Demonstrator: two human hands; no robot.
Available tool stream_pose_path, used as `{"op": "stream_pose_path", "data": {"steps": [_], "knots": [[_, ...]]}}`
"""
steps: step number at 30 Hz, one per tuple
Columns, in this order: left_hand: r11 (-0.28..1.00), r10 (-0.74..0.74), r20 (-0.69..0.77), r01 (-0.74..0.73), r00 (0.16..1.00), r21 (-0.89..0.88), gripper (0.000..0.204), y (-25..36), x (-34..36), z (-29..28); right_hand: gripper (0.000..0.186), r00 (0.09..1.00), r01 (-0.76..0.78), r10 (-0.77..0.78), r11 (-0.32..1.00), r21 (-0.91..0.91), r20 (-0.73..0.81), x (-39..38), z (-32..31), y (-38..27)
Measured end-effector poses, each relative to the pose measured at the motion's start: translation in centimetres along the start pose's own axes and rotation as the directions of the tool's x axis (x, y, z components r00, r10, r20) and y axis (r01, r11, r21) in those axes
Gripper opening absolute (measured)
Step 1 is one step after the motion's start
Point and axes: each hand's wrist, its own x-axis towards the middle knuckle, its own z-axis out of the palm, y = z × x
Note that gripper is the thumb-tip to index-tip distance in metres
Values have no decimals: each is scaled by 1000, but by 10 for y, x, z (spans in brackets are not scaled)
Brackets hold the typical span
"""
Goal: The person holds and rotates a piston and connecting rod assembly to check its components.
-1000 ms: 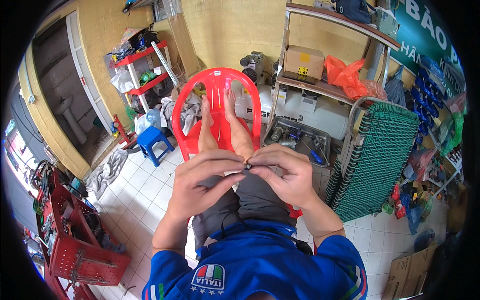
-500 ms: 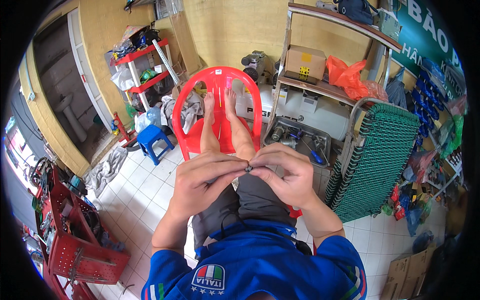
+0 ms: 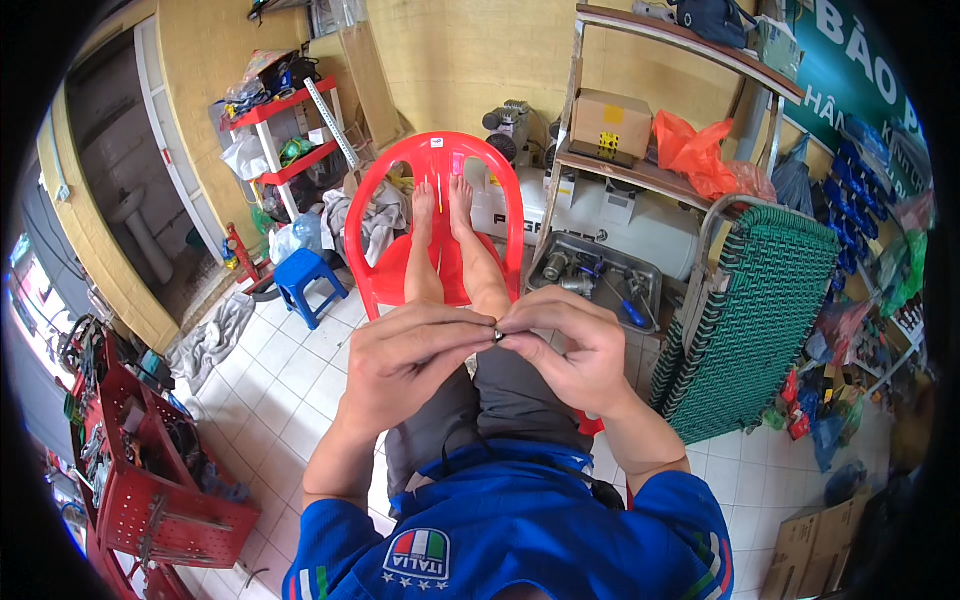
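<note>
In front of my lap, my left hand (image 3: pixel 415 348) and my right hand (image 3: pixel 568 345) meet fingertip to fingertip. Both are closed in a pinch on one small, dark, shiny piece (image 3: pixel 498 336), mostly covered by the fingers and too small to name. The thumbs press from below, the index fingers from above. Beyond them my bare legs (image 3: pixel 482 265) stretch out onto a red plastic chair (image 3: pixel 513 195), feet against its backrest.
A blue stool (image 3: pixel 307 286) stands left of the chair. To the right are a metal tray (image 3: pixel 640 275) of tools and parts, a folded green woven bed (image 3: pixel 765 300) and a white air compressor (image 3: pixel 650 235). A red tool cart (image 3: pixel 185 525) is at lower left.
My hands hold almost the same place. The small piece has turned slightly and catches more light. My left foot and lower leg have shifted a little to the right.
</note>
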Motion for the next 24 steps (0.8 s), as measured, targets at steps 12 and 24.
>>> {"op": "stream_pose_path", "data": {"steps": [12,24], "knots": [[995,-85,6,85,996,58,24,3,1,-3,16,999,-18,19,1000,25,-39,0,-3,1],[997,12,-26,-10,1000,77,25,0,3,-4,17,1000,-11,11,1000,-1,-24,0,-3,1]]}}
